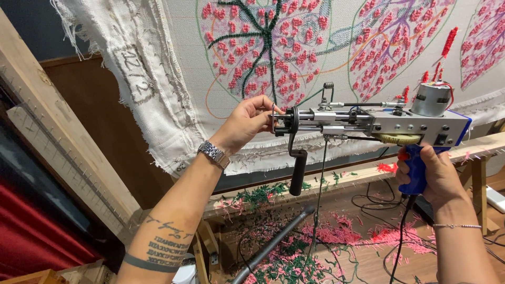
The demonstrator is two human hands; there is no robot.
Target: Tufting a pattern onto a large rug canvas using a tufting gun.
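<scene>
Blue handle of a tufting gun sits in the right hand, grip clamped around it, gun held level in the air in front of the stretched backing cloth. Silver body, round motor can on top at the right end, black side handle hanging down near the front. Left hand at the gun's nose, grip pinched together on the needle tip, thumb and forefinger touching it; metal watch on that wrist. Dark yarn runs from the gun down toward the floor. Cloth is pinned on a wooden frame and carries pink tufted leaf shapes with dark green veins. Below, the floor is strewn with pink and green yarn scraps; a grey ribbed hose and black cables lie among them
</scene>
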